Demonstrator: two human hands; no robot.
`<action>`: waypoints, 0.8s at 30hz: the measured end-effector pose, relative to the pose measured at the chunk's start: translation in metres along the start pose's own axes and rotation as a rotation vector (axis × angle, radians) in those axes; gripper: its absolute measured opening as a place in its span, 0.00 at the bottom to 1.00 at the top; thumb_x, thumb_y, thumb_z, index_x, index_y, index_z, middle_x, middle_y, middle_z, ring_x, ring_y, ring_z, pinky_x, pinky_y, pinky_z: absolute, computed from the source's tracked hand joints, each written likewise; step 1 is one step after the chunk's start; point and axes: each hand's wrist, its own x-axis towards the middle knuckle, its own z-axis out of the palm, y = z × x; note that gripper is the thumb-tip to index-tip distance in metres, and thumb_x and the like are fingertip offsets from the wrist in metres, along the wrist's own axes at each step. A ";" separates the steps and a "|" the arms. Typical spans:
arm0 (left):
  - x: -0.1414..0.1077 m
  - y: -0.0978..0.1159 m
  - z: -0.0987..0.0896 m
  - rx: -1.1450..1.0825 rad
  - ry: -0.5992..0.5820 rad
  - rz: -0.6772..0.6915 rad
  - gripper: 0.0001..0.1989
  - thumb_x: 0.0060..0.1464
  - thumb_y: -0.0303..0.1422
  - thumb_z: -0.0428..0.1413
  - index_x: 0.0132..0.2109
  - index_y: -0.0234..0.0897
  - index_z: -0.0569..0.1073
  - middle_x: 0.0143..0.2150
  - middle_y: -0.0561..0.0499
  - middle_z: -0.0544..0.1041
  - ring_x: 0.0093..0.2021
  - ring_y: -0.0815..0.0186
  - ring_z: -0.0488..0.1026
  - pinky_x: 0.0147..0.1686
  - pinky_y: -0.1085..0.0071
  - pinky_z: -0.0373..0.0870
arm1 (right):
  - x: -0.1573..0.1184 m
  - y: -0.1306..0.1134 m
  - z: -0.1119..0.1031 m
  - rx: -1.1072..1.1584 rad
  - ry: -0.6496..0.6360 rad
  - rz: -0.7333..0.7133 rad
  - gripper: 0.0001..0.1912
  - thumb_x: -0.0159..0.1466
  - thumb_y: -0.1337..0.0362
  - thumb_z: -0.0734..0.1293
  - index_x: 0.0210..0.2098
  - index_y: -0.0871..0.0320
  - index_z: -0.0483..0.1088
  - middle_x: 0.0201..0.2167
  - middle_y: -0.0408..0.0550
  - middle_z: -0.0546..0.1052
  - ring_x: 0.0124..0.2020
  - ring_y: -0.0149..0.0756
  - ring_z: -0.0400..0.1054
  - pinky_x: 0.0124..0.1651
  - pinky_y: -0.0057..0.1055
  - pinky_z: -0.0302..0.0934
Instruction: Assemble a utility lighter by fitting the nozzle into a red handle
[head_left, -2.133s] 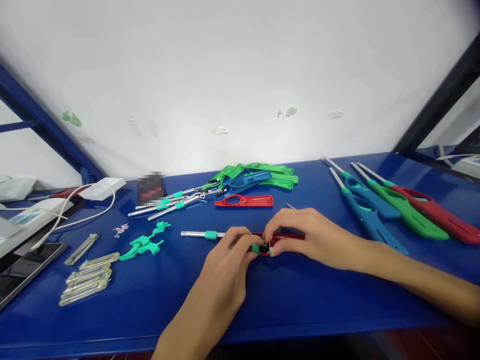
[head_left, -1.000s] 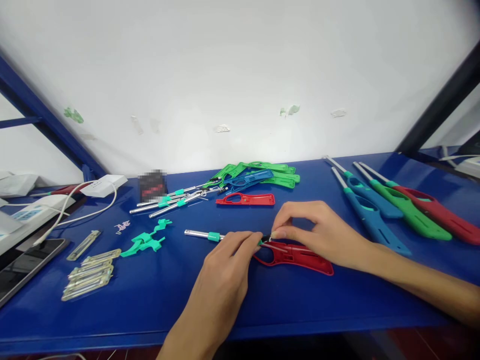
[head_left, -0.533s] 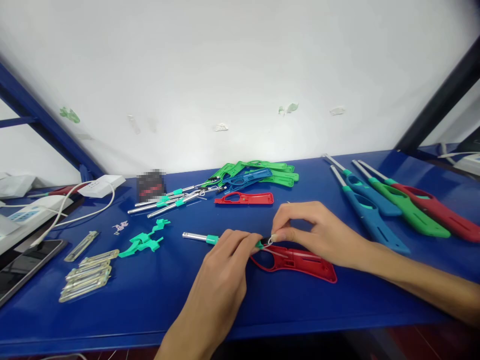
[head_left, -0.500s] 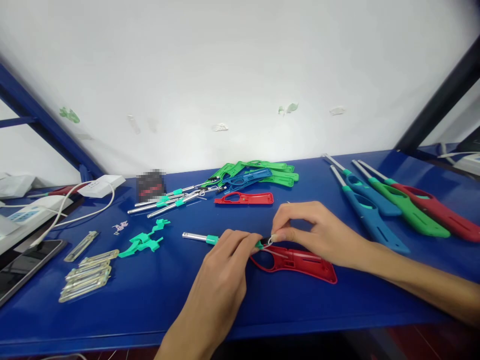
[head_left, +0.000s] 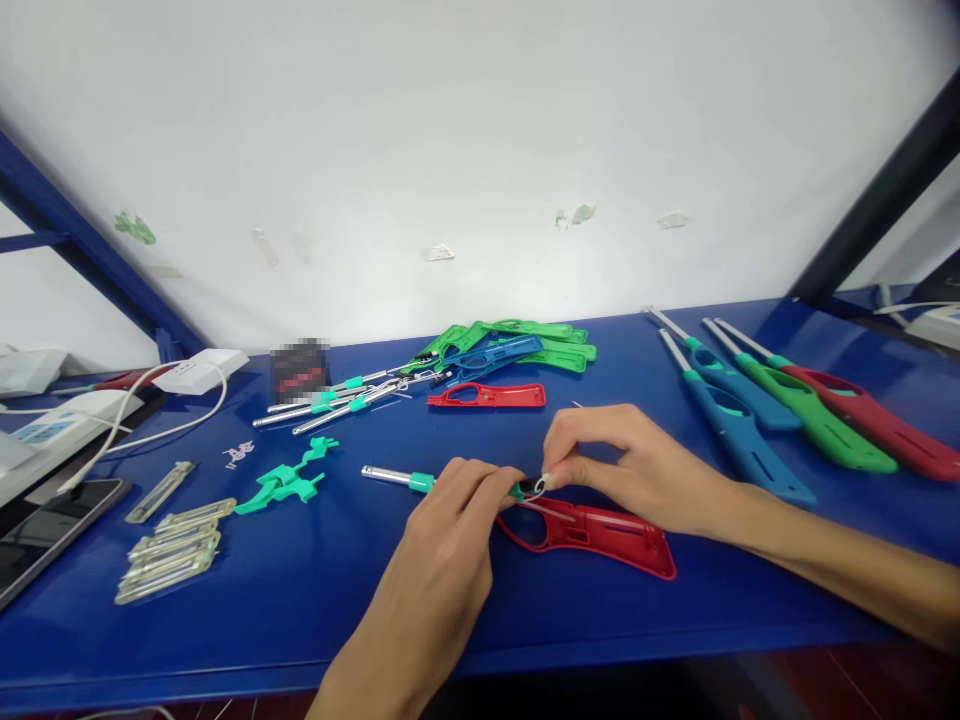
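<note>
My left hand [head_left: 442, 550] is closed over a red lighter casing half [head_left: 607, 535] and a metal lighter tube with a green collar [head_left: 394, 478], which sticks out to its left. The casing lies with its inner side up, and its handle points right. At the tube's inner end, my right hand [head_left: 622, 465] pinches a white wire beside a small black piece [head_left: 531, 487]. The left fingers hide where the tube and casing meet. Behind the hands lies a second red casing half [head_left: 487, 396].
Green casing halves [head_left: 555, 355] and a blue one [head_left: 499, 352] are piled near the wall, beside several metal tubes [head_left: 330, 405]. At left lie green plastic parts [head_left: 285, 485], clear fuel tanks [head_left: 176, 555] and a phone [head_left: 52, 535]. Whole lighters [head_left: 825, 415] line the right.
The red casing's handle end has tipped slightly toward me. Both hands keep nearly the same place and grip on the tube and wire.
</note>
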 end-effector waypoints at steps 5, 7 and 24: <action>0.001 -0.001 0.000 0.014 0.001 0.020 0.22 0.63 0.10 0.52 0.57 0.34 0.72 0.48 0.49 0.77 0.44 0.65 0.74 0.47 0.70 0.74 | 0.001 0.001 0.000 -0.012 0.003 -0.011 0.16 0.74 0.54 0.70 0.35 0.59 0.74 0.33 0.42 0.78 0.34 0.33 0.74 0.42 0.35 0.71; 0.001 -0.001 0.001 0.026 -0.002 0.021 0.22 0.63 0.11 0.52 0.58 0.34 0.72 0.48 0.49 0.78 0.44 0.64 0.75 0.46 0.69 0.75 | 0.001 0.000 -0.001 -0.016 0.005 -0.016 0.16 0.74 0.54 0.70 0.36 0.59 0.74 0.33 0.42 0.78 0.34 0.33 0.74 0.41 0.34 0.71; 0.005 -0.001 -0.007 0.123 -0.031 0.042 0.11 0.71 0.22 0.53 0.56 0.37 0.72 0.53 0.43 0.81 0.49 0.53 0.80 0.47 0.54 0.80 | 0.003 -0.012 -0.013 -0.146 -0.148 0.010 0.16 0.73 0.51 0.70 0.38 0.58 0.78 0.34 0.42 0.80 0.33 0.32 0.73 0.40 0.33 0.68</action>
